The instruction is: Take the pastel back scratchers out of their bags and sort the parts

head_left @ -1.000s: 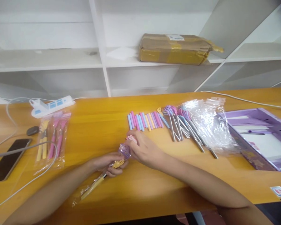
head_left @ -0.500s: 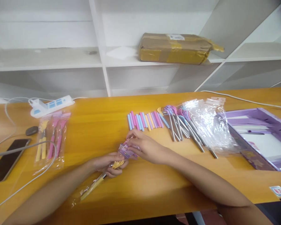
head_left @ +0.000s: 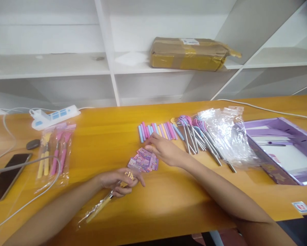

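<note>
My left hand (head_left: 121, 182) is closed around a yellow back scratcher (head_left: 99, 209) in a clear plastic bag. The hand-shaped head (head_left: 129, 176) shows between the fingers, and the handle slants down to the left. Beyond the fingertips, several small purple-pink printed cards (head_left: 144, 160) lie spread on the table. My right hand (head_left: 166, 150) hovers at the upper right side of the cards, thumb and fingers apart, with nothing visible between them. Just past it is a row of pink, blue, yellow and purple handle tubes (head_left: 144, 131), partly covered by the fingers.
Metal-rod back scratchers (head_left: 191, 136) lie beside a heap of clear bags (head_left: 225, 133). A purple box (head_left: 278, 174) stands at right. At left are bagged back scratchers (head_left: 54, 150), a phone (head_left: 7, 179), cables and a power strip (head_left: 54, 116). A taped parcel (head_left: 189, 54) sits on the shelf.
My right hand has let go of the small cards and moved slightly up and right. The cards now lie fanned out on the table. My left hand keeps hold of the bagged back scratcher.
</note>
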`<state>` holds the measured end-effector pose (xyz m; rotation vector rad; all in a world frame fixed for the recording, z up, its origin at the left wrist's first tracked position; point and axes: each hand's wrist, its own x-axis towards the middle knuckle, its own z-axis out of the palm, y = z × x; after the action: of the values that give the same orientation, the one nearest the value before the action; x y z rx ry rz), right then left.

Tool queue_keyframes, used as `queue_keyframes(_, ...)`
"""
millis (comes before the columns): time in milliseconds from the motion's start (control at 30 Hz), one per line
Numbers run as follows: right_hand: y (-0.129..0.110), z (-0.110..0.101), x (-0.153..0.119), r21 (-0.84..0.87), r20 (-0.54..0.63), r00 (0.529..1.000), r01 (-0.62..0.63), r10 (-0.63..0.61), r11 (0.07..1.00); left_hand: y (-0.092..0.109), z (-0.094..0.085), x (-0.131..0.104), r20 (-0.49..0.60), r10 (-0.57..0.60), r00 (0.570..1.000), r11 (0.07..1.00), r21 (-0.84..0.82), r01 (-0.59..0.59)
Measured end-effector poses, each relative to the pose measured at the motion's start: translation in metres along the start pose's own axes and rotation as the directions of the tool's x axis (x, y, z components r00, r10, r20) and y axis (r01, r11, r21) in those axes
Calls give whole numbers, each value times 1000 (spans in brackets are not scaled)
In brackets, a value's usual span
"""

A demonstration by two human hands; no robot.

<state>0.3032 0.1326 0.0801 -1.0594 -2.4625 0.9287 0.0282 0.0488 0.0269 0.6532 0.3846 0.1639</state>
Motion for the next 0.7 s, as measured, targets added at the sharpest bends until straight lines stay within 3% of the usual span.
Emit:
queue_keyframes(100,-18,14,-4,251,167,966,150,-195,956,-4,-3,1,-6,6,1000,1000,-16,-7)
queue_keyframes(200,-36,24,-9,356,292,911,181,-293,917,-9,-8,4,31,26,999,1000,7,-26)
queue_keyframes(233,-39,25,-10,351,236,926,201,-294,915,-11,-9,5,56,23,998,999,30,-25)
queue_keyframes(267,-41,25,-11,338,104,956,225,-274,914,-12,-10,5,78,16,997,998,58,-21)
queue_keyframes(300,-41,23,-11,324,-100,970,242,-221,915,-12,-11,6,94,9,996,996,85,-17)
queue_keyframes(333,-41,20,-11,314,-333,933,250,-140,916,-13,-11,6,104,3,995,994,106,-14)
queue_keyframes(367,-40,16,-11,306,-518,853,252,-62,918,-13,-12,6,107,-1,994,992,122,-12)
queue_keyframes(400,-39,11,-11,304,-617,787,249,-9,919,-13,-12,7,106,-3,994,991,134,-11)
queue_keyframes(433,-38,5,-11,311,-647,763,246,15,918,-13,-12,7,105,-7,994,990,143,-8)
queue_keyframes(500,-37,-5,-12,341,-638,770,261,19,903,-13,-12,7,106,-18,994,986,164,1)
queue_keyframes(533,-37,-9,-13,355,-663,748,277,32,893,-13,-12,6,104,-18,994,985,174,-1)
queue_keyframes(600,-37,-16,-15,368,-766,635,314,95,875,-14,-13,5,83,-8,996,982,189,-8)
queue_keyframes(633,-38,-18,-16,378,-782,614,326,110,867,-15,-14,5,68,-3,998,981,192,-10)
queue_keyframes(667,-38,-19,-17,398,-745,661,327,94,857,-15,-14,4,56,-1,998,981,192,-9)
queue_keyframes(700,-38,-20,-17,428,-655,754,315,51,847,-15,-15,4,45,-4,999,981,196,-5)
